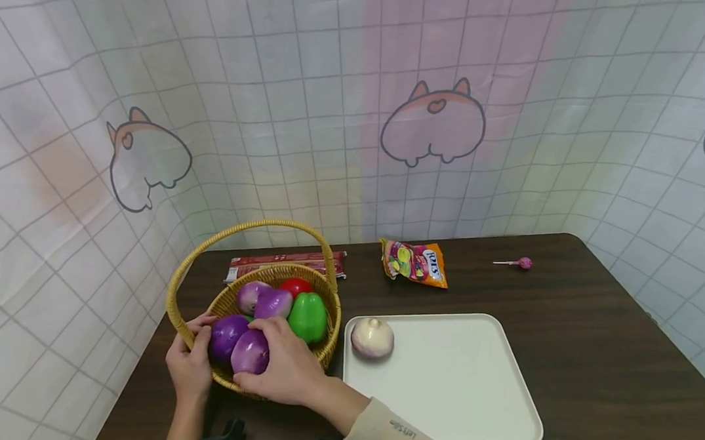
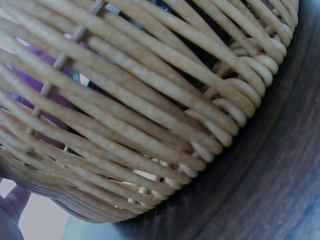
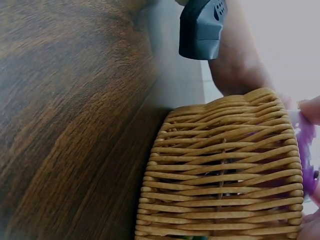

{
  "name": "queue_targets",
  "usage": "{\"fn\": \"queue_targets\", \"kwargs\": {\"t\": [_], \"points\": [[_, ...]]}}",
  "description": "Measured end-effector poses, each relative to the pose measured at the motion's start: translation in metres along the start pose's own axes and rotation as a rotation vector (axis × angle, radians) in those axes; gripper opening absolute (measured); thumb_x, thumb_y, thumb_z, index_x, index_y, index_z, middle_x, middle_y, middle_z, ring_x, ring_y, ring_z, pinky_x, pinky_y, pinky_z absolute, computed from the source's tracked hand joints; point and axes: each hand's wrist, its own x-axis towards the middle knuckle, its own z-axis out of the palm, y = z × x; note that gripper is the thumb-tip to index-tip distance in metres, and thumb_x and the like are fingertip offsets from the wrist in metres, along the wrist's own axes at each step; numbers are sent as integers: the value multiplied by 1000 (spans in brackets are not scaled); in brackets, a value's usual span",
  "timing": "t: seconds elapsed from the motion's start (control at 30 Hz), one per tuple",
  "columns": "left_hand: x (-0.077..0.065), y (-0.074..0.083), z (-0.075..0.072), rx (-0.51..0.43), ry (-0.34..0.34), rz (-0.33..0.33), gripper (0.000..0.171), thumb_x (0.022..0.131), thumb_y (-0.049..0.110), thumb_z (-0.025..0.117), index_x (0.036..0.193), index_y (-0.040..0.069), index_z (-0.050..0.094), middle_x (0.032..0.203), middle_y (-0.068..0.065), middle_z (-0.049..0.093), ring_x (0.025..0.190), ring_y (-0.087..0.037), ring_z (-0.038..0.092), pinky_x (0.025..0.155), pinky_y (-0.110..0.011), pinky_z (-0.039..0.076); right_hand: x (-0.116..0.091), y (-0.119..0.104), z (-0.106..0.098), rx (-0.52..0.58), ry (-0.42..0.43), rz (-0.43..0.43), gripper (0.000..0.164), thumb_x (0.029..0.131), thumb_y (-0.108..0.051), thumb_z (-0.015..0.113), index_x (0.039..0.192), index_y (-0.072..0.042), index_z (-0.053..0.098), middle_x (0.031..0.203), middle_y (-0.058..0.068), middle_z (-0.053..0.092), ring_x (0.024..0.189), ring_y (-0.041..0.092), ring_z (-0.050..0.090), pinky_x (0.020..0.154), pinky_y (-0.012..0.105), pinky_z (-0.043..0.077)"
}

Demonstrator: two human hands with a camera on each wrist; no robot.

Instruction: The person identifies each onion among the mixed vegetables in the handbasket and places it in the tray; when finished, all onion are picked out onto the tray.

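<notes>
A wicker basket (image 1: 338,314) with a tall arched handle stands at the left of the table. My left hand (image 1: 191,364) grips its left rim beside the foot of the handle. At the basket's front, my right hand (image 1: 293,368) holds a glossy purple onion (image 1: 250,352) between thumb and fingers, level with the rim. A darker purple round vegetable (image 1: 227,337) lies just left of it. Behind are two more purple onions (image 1: 275,303), a red tomato (image 1: 296,286) and a green bell pepper (image 1: 308,318). The woven side (image 2: 140,90) fills the left wrist view.
Right of the basket lies a white tray (image 1: 452,382) with a pale, purple-tinged bulb (image 1: 373,338) in its back left corner. Along the back are a red flat package (image 1: 286,262), an orange candy bag (image 1: 415,263) and a lollipop (image 1: 524,262). A patterned curtain (image 1: 302,145) surrounds the table.
</notes>
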Motion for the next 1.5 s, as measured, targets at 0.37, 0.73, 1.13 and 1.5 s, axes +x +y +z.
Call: {"fn": "queue_targets", "kwargs": {"t": [0.37,0.73,1.13,1.5], "points": [[-5,22,5,-5,-9,1,11,91,-9,55,81,-11,58,98,-23,69,107,-19,64,92,-17,46,-10,4,-8,150,74,-56,70,79,-57,71,137,-26,48,134,-11,53,117,9,53,92,33,49],[-1,3,1,26,27,-15,16,91,-6,57,78,1,63,100,-20,70,109,-16,63,93,-17,45,-18,16,-21,312,206,-138,67,79,-39,73,137,-17,48,128,-5,50,109,9,53,90,29,50],[-1,5,2,6,9,-19,12,93,-3,58,86,-13,59,103,-21,70,110,-16,63,92,-16,45,-30,25,-33,288,224,-177,67,75,-30,77,133,-15,49,129,-5,48,114,11,51,93,31,49],[-1,6,3,24,8,-17,15,94,-2,57,88,-15,57,103,-19,71,109,-15,63,92,-16,44,-41,33,-46,408,229,-108,66,80,-37,78,136,-23,47,130,-4,54,107,12,56,84,30,54]]}}
